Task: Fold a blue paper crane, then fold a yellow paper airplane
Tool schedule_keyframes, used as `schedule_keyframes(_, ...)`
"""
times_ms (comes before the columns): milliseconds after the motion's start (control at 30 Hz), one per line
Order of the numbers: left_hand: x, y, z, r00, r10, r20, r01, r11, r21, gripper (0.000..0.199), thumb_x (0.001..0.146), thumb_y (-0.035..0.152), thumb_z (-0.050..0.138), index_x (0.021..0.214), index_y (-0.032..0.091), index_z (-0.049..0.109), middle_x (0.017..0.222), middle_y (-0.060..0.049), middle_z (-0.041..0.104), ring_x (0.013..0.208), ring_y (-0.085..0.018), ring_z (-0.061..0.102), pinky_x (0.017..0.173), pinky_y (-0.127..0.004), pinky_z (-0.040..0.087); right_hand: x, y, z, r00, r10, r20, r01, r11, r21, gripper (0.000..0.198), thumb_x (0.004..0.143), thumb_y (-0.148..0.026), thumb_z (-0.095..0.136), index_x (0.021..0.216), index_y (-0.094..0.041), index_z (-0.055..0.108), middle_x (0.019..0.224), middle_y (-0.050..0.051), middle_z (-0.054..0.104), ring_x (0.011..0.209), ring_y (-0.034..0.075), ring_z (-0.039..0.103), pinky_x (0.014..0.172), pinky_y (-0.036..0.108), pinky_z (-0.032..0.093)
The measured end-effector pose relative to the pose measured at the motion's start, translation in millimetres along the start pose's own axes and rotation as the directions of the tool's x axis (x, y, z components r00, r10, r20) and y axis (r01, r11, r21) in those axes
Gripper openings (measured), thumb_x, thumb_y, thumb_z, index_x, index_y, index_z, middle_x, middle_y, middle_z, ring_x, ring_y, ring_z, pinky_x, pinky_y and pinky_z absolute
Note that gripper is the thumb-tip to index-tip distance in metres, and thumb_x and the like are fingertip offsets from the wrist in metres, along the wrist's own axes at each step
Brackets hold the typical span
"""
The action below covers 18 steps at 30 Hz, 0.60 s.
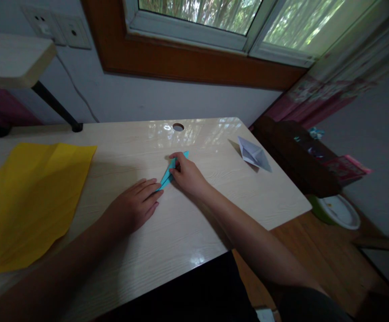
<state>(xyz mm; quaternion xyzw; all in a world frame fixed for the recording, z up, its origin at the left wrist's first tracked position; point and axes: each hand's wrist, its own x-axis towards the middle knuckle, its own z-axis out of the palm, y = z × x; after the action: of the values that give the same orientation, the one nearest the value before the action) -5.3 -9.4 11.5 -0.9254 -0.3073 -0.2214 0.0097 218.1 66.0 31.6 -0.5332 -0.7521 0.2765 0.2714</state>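
Observation:
A narrow folded piece of blue paper [168,175] lies flat in the middle of the pale wooden desk [194,223]. My right hand [186,174] rests on its upper part, fingers pressing it down against the desk. My left hand [137,203] lies flat on the desk, its fingertips touching the paper's lower tip. Part of the paper is hidden under my right hand.
A large yellow paper sheet [29,197] covers the desk's left side. A white folded paper shape [254,154] sits near the right edge. A cable hole [178,127] is at the back. A dark cabinet [291,156] and a white-and-green bowl [337,211] are on the right.

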Motion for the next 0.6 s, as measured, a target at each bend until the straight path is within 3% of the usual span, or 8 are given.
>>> schedule_keyframes(167, -1.3, -1.0, -0.5, 0.997, -0.080, 0.023, 0.078, 0.995, 0.057, 0.039, 0.098, 0.021, 0.056, 0.136, 0.016, 0.062, 0.141, -0.014, 0.062, 0.138, -0.033, 0.052, 0.113, -0.056, 0.046, -2.2, 1.0, -6.7, 0.999, 0.036, -0.011, -0.036, 0.999, -0.038, 0.037, 0.088, -0.010, 0.059, 0.123, -0.019, 0.055, 0.084, 0.002, 0.065, 0.077, 0.018, 0.062, 0.075, 0.031, 0.048)
schedule_keyframes(367, -0.9, -0.3, 0.3, 0.989, -0.148, 0.013, 0.147, 0.988, 0.037, 0.044, 0.097, 0.023, 0.056, 0.141, 0.019, 0.059, 0.147, -0.013, 0.058, 0.140, -0.036, 0.049, 0.112, -0.058, 0.045, -5.8, 8.3, -8.2, 1.000, -0.023, -0.014, 0.021, 0.992, -0.126, 0.015, 0.089, -0.015, 0.066, 0.103, -0.019, 0.068, 0.097, 0.006, 0.060, 0.084, 0.017, 0.060, 0.084, 0.033, 0.051)
schedule_keyframes(500, -1.6, -0.5, 1.2, 0.986, -0.162, 0.023, 0.161, 0.985, 0.063, 0.046, 0.097, 0.026, 0.056, 0.143, 0.018, 0.056, 0.150, -0.014, 0.055, 0.143, -0.038, 0.045, 0.111, -0.061, 0.044, -10.3, 11.5, -8.5, 0.998, -0.051, -0.028, 0.044, 0.973, -0.225, 0.024, 0.088, -0.024, 0.073, 0.112, -0.023, 0.069, 0.109, 0.008, 0.054, 0.085, 0.018, 0.058, 0.084, 0.036, 0.053)
schedule_keyframes(600, -1.4, 0.1, 0.0, 0.985, -0.171, 0.026, 0.168, 0.981, 0.092, 0.048, 0.097, 0.026, 0.055, 0.144, 0.017, 0.054, 0.151, -0.014, 0.053, 0.145, -0.040, 0.041, 0.111, -0.064, 0.042, -12.6, 9.7, -10.5, 0.992, -0.120, -0.046, 0.098, 0.938, -0.331, 0.019, 0.088, -0.027, 0.074, 0.107, -0.021, 0.071, 0.114, 0.013, 0.053, 0.093, 0.023, 0.056, 0.086, 0.041, 0.053)
